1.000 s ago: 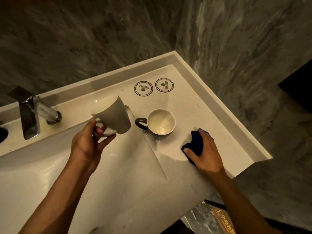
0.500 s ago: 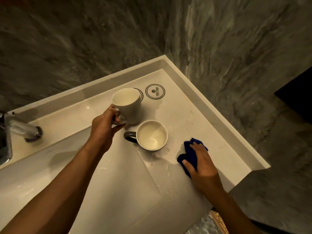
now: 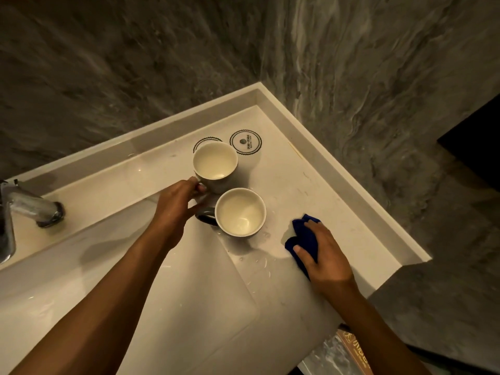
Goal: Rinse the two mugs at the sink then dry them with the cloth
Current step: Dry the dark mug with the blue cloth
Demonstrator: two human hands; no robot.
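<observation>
Two pale mugs stand upright side by side on the white counter [image 3: 338, 212] right of the basin. My left hand [image 3: 177, 204] grips the handle of the farther mug [image 3: 215, 163], which sits partly over a round coaster. The nearer mug [image 3: 240, 212] has a dark handle pointing left and stands free, just beside my left thumb. To the right, my right hand [image 3: 323, 255] presses down on a crumpled blue cloth [image 3: 304, 239] lying on the counter. Water drops lie on the surface between the nearer mug and the cloth.
The sink basin [image 3: 135, 293] slopes down at lower left, with a chrome tap [image 3: 29, 207] at the far left. A second round coaster [image 3: 245, 142] lies behind the mugs. Grey stone walls close the counter's back and right; its raised rim [image 3: 351, 185] runs along the right edge.
My left hand carried the farther mug from over the basin, turned it upright and lowered it onto the counter behind the other mug. My right hand stayed on the cloth.
</observation>
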